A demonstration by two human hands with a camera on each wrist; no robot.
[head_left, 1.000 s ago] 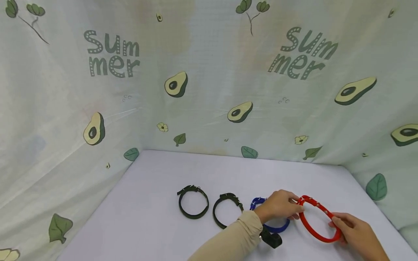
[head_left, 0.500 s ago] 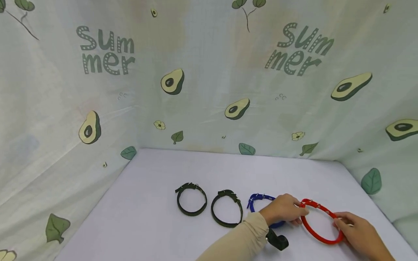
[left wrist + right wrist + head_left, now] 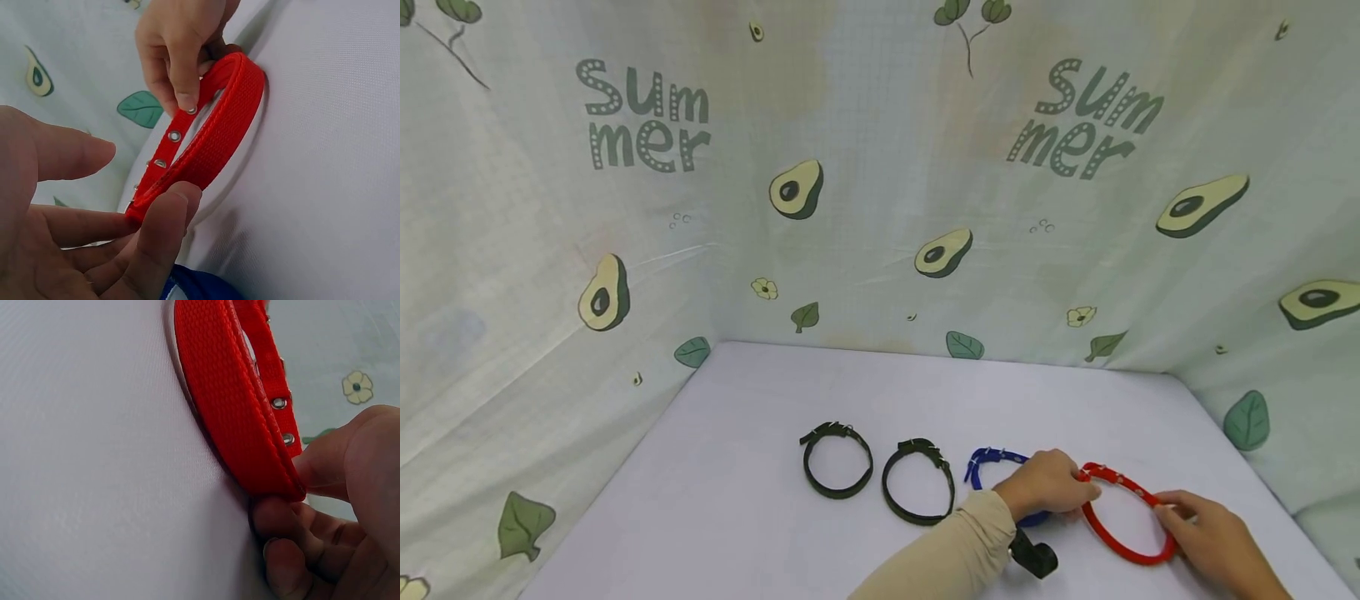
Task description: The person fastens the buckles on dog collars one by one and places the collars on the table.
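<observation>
In the head view a red buckled collar with metal eyelets (image 3: 1123,550) forms a ring, low over the table at the right. My right hand (image 3: 1213,537) pinches its right side between thumb (image 3: 334,453) and fingers. At the buckle end is my left hand (image 3: 1051,483); in the left wrist view its thumb (image 3: 75,153) stands away from the strap, while its fingers (image 3: 165,228) touch the collar. Partly covered by the left hand and sleeve is a blue collar (image 3: 1000,456).
Two dark collars lie left of the blue one: a far-left dark ring (image 3: 841,493) and a nearer dark ring (image 3: 917,518). A black wrist strap piece (image 3: 1036,557) hangs by the left sleeve (image 3: 943,550). Behind the white table (image 3: 737,467) stands a printed cloth backdrop (image 3: 857,100).
The red collar has come down slightly toward the table and lies flatter. Both hands have moved little, staying at its two sides. The whole head view has shifted a little.
</observation>
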